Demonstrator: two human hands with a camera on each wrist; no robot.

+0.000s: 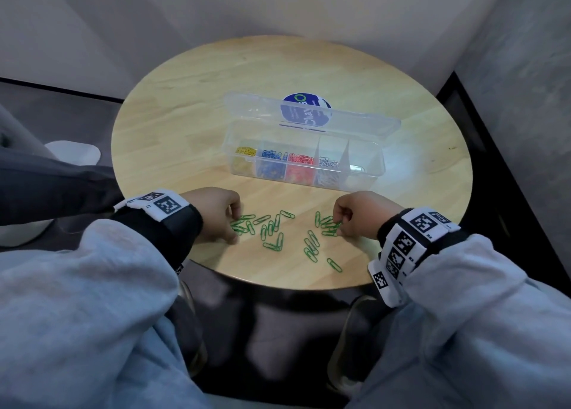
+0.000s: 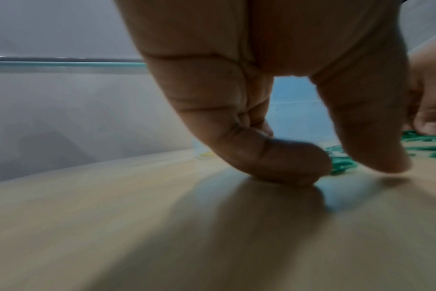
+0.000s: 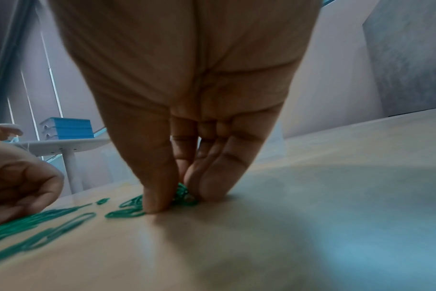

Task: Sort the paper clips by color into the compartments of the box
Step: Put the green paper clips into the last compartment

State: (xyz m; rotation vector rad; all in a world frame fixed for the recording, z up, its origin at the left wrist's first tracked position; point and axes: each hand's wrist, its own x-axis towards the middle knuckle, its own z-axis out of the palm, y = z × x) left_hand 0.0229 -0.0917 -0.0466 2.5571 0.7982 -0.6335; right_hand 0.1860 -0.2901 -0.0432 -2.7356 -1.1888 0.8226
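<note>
Several green paper clips (image 1: 272, 225) lie scattered on the round wooden table (image 1: 278, 78) near its front edge. Behind them stands the clear box (image 1: 366, 178), lid (image 1: 253, 106) tipped open at the back. Its compartments hold, left to right, yellow (image 1: 246, 151), blue (image 1: 272, 155), red (image 1: 300, 159) and silver clips (image 1: 327, 163); the rightmost one (image 1: 363, 158) looks empty. My left hand (image 1: 235, 230) curls finger and thumb round a few green clips (image 2: 341, 165) on the table. My right hand (image 1: 338, 228) pinches a small bunch of green clips (image 3: 183, 194) against the tabletop.
A round blue sticker (image 1: 306, 109) shows through the lid. A white side table (image 3: 62, 146) with a stack of blue books (image 3: 67, 130) stands off to the left. Walls close in behind and to the right. The table's front edge (image 1: 278, 285) runs just below the clips.
</note>
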